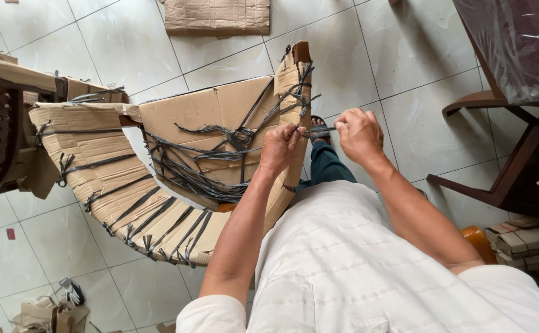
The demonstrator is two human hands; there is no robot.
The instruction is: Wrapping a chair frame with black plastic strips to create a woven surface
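Observation:
A curved chair frame wrapped in brown cardboard (127, 185) stands in front of me, bound with many dark plastic straps. My left hand (280, 148) pinches a dark strap (320, 130) against the cardboard-wrapped upright on the right side of the frame. My right hand (359, 132) grips the other end of the same strap, pulled taut between both hands. A flat cardboard panel (214, 111) with loose tangled straps lies inside the curve.
A folded cardboard sheet (217, 16) lies on the white tiled floor at the top. A dark wooden chair (504, 179) under plastic film stands at right, with stacked cardboard pieces (522, 240) below it. Cardboard scraps (47, 314) sit at bottom left.

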